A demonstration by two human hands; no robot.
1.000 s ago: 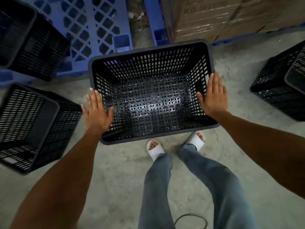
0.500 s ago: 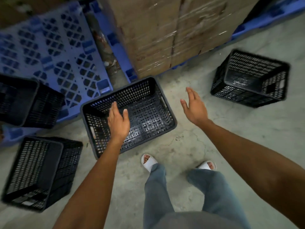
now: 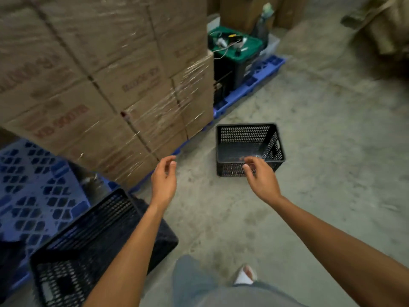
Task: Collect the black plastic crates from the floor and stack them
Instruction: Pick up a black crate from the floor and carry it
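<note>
Both hands are out in front with nothing in them. The left hand (image 3: 164,181) has its fingers loosely curled and apart, and the right hand (image 3: 261,177) likewise has an open, half-curled grip; it overlaps the near edge of a black crate (image 3: 247,142) in view, though whether it touches cannot be told.

That crate stands upright on the concrete floor (image 3: 321,173), open side up, to the far right, just beside the blue pallet (image 3: 250,85) carrying wrapped cardboard boxes (image 3: 106,85). A second black crate (image 3: 88,240) sits near left, by the person's leg, its far side against another blue pallet (image 3: 33,185).

The crate looks like stiff moulded plastic with perforated walls and floor, so it is probably light for its bulk and will not flex much. It appears empty. A handle slot shows in its right wall; one on the opposite wall is likely, and these or the thick rim seem the best holds, one hand per side. The mesh gives fingers purchase, so slipping seems unlikely.
</note>
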